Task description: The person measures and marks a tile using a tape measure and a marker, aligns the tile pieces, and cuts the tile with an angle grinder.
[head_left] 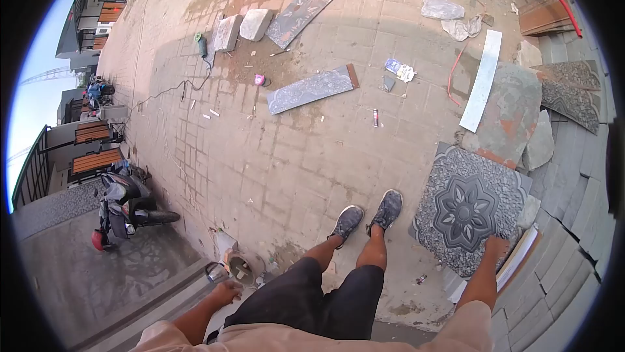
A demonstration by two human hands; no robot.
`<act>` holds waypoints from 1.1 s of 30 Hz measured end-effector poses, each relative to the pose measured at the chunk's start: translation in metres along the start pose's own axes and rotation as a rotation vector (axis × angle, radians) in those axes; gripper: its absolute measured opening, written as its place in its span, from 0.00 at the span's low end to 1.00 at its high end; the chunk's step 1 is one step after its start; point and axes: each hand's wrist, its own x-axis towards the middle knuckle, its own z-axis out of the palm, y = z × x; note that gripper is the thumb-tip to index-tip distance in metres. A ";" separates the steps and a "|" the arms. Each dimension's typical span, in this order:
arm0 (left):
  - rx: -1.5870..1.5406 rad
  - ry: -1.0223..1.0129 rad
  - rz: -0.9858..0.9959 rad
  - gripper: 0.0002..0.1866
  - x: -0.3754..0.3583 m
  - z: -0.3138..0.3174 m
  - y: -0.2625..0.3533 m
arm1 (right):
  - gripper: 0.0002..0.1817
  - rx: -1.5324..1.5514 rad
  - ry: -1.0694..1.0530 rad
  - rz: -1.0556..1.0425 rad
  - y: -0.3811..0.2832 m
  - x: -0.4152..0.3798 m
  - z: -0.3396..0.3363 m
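Observation:
A square grey stone tile (426,212) with a carved flower relief and a pebbled border is at my right side. My right hand (497,248) is closed on its near right edge; the fingertips are hard to make out. My left hand (226,292) hangs by my left thigh with fingers loosely bent and nothing visible in it. Just beyond that hand is a bucket (242,268) with tools around it. My feet, in dark shoes, stand on the paving left of the tile.
A patterned slab (312,89) lies ahead, with another slab (303,13) beyond it near two pale blocks (228,33). A green power tool (200,44) trails a cord. Stacked grey stone slabs (553,248) line the right. A motorbike (130,209) stands at left.

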 end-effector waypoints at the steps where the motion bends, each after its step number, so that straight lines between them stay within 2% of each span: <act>1: -0.021 0.002 -0.010 0.20 -0.002 0.003 0.004 | 0.42 0.036 0.021 0.011 0.004 0.014 0.004; 4: -0.081 0.006 0.049 0.21 0.002 0.008 0.023 | 0.40 0.091 0.077 -0.026 0.015 0.051 0.007; 6: -0.097 0.000 0.048 0.21 -0.001 0.009 0.026 | 0.39 0.086 0.099 -0.060 0.023 0.045 0.000; 9: -0.122 -0.015 0.037 0.21 -0.009 0.007 0.043 | 0.38 0.171 0.012 -0.121 0.037 0.029 -0.014; 10: -0.153 -0.035 0.033 0.20 -0.010 0.007 0.048 | 0.38 0.178 0.130 -0.281 0.059 0.041 0.005; 12: -0.172 -0.047 0.064 0.20 -0.005 0.001 0.043 | 0.37 0.344 0.039 -0.375 0.050 0.003 -0.026; 14: -0.250 -0.051 0.069 0.20 0.000 -0.011 0.040 | 0.41 0.266 -0.046 -0.455 0.044 -0.035 -0.043; 16: -0.284 -0.044 0.131 0.20 0.018 -0.023 0.034 | 0.36 0.340 -0.200 -0.545 0.028 -0.067 -0.056; 17: -0.300 -0.054 0.132 0.20 0.026 -0.028 0.021 | 0.33 0.278 -0.263 -0.522 0.024 -0.085 -0.062; 18: -0.285 -0.045 0.145 0.20 0.036 -0.034 0.020 | 0.31 0.224 -0.310 -0.502 0.005 -0.121 -0.086; 20: -0.190 -0.041 0.183 0.20 0.043 -0.057 0.020 | 0.25 0.042 -0.099 -0.623 -0.019 -0.178 -0.086; 22: -0.270 -0.020 0.265 0.20 0.068 -0.082 0.012 | 0.24 0.012 -0.033 -0.674 -0.082 -0.246 -0.120; 24: -0.315 0.003 0.315 0.20 0.085 -0.124 -0.027 | 0.23 -0.032 -0.005 -0.697 -0.106 -0.311 -0.145; 25: -0.321 -0.007 0.316 0.20 0.106 -0.144 -0.033 | 0.22 -0.043 0.081 -0.751 -0.123 -0.330 -0.161; 27: -0.316 -0.030 0.303 0.20 0.140 -0.193 -0.053 | 0.21 -0.072 0.161 -0.791 -0.137 -0.389 -0.183; 29: -0.507 0.034 0.116 0.19 0.168 -0.232 -0.055 | 0.19 -0.117 0.202 -0.792 -0.162 -0.450 -0.234; 30: -0.499 0.091 0.104 0.18 0.192 -0.255 -0.062 | 0.17 -0.136 0.249 -0.814 -0.179 -0.502 -0.261; 32: -0.339 0.229 0.365 0.17 0.298 -0.285 -0.064 | 0.16 -0.098 0.253 -0.853 -0.217 -0.564 -0.296; 33: -0.299 0.269 0.428 0.16 0.308 -0.315 -0.044 | 0.16 -0.071 0.228 -0.875 -0.231 -0.592 -0.307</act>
